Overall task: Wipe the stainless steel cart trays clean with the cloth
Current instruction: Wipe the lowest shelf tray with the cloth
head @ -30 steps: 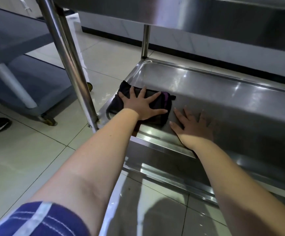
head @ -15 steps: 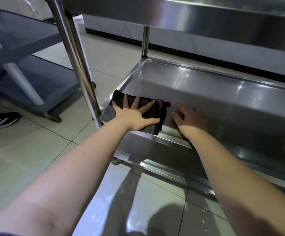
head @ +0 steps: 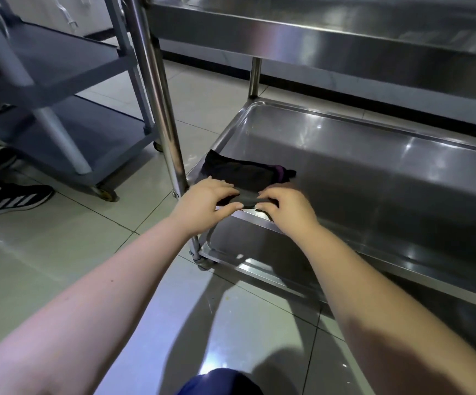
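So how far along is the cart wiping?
Done: cannot tell; the middle tray shines with no visible dirt. In hand: left hand and right hand pinch the dark cloth at the tray's near-left corner. Left: possibly the bottom tray.

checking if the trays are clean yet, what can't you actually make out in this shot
Head view only:
- Near edge of the cloth: covered by the left hand and right hand pinching it.
- Middle tray: its right end runs off the frame edge; glare hides any smears.
- Bottom tray: mostly hidden under the middle tray and the right forearm.
- Top tray: only its edge shows; its surface is barely visible.
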